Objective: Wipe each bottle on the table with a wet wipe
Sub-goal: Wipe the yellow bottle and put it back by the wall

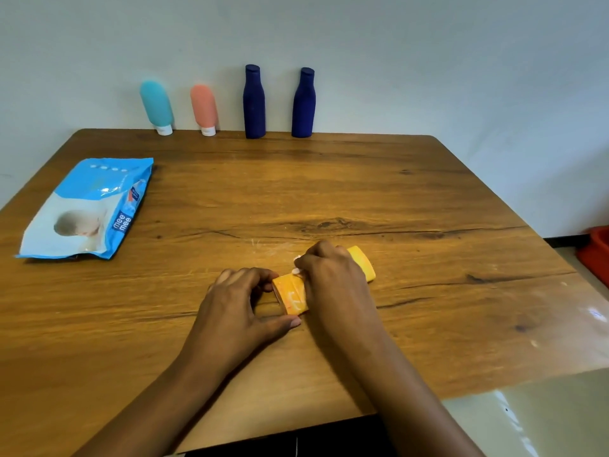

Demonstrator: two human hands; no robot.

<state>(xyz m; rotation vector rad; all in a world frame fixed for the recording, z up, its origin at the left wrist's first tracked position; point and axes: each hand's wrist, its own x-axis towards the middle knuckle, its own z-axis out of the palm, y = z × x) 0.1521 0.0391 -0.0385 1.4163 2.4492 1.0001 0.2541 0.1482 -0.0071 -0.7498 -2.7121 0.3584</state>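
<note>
step: wiping the orange bottle (324, 285), lying on its side on the table (428, 291), near the front edge, centre.
right hand (331, 275): wrapped over the bottle's middle, closed on a wipe (296, 263); only a white scrap shows at the knuckles.
left hand (237, 301): fingers and thumb pinch the bottle's near end, steadying it.
progress: looks like one bottle in hand; teal tube (157, 107), pink tube (204, 109) and two blue bottles (254, 102) (303, 103) stand in a row at the back edge, by the wall.
next: probably roll the bottle to reach its underside, then swap it for another.
room: table middle open; wipe pack (87, 209) left, well apart; reach to the back row is unobstructed.
risk: tubes stand on their caps, likely tippy.
</note>
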